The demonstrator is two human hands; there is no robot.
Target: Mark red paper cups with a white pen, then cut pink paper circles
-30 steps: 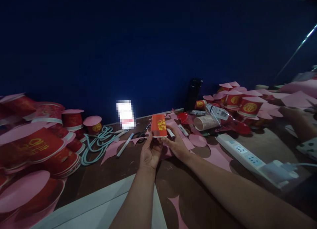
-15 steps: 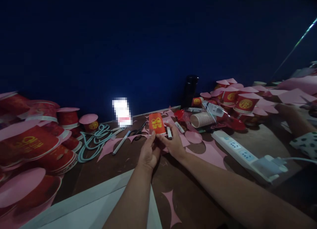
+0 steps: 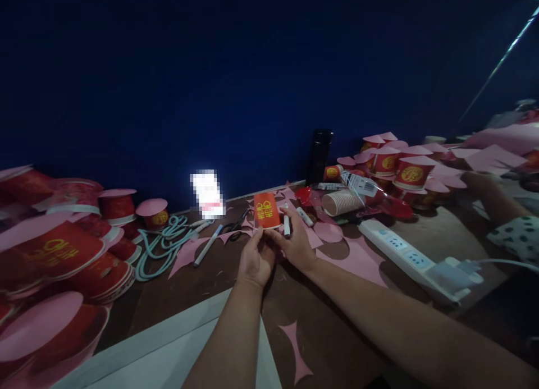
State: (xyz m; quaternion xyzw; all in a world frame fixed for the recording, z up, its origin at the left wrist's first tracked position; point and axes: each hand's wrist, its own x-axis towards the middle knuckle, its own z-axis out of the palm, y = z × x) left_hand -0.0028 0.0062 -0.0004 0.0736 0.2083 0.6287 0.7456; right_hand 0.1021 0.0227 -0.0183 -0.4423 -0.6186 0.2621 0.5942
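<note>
In the middle of the head view, a red paper cup [image 3: 266,210] with yellow characters is held with its white rim towards me. My left hand [image 3: 257,260] is closed on the rim's left side with the thumb up front. From the right, my right hand [image 3: 298,244] closes on the rim too, fingertips near those of the left. A white stick-shaped item [image 3: 287,226] shows by the right index finger; whether it is gripped or lies behind is unclear. Scissors [image 3: 236,230] and a white marker [image 3: 208,245] lie to the left, among pink paper scraps [image 3: 188,252].
Red cups with pink discs crowd the left [image 3: 117,206] and right back [image 3: 412,173]. A coiled pale cable [image 3: 158,254], a blurred-out bright screen [image 3: 207,193], a black bottle [image 3: 320,153], stacked cups [image 3: 343,202] and a power strip [image 3: 404,254] surround me. Another person's arm [image 3: 490,201] is far right.
The view has shifted slightly. Both hands keep their hold on the red cup, which is turned a little more to a tilt.
</note>
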